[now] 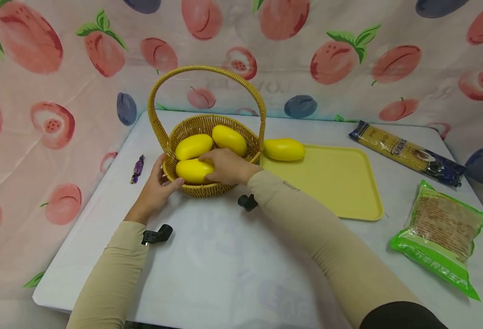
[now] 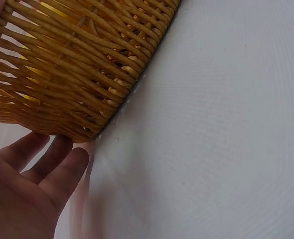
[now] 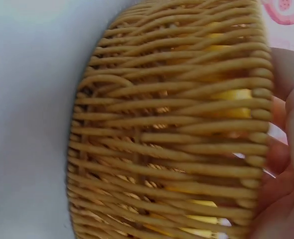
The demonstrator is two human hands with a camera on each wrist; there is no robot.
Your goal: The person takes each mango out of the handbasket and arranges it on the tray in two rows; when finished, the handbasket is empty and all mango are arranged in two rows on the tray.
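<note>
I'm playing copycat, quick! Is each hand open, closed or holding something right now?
Left hand: holding the side of the wicker basket.
Right hand: holding the front yellow fruit inside the basket.

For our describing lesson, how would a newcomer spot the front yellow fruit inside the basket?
On the white table stands a wicker basket with a tall arched handle. Inside, the front yellow fruit lies nearest the person. Unlike the two fruits behind it, this one is held by the right grip.

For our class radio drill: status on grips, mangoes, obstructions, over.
Left grip against basket, right grip holding front mango inside. Two more mangoes behind, fourth mango at far left corner of yellow tray. Nothing visibly blocking.
</note>
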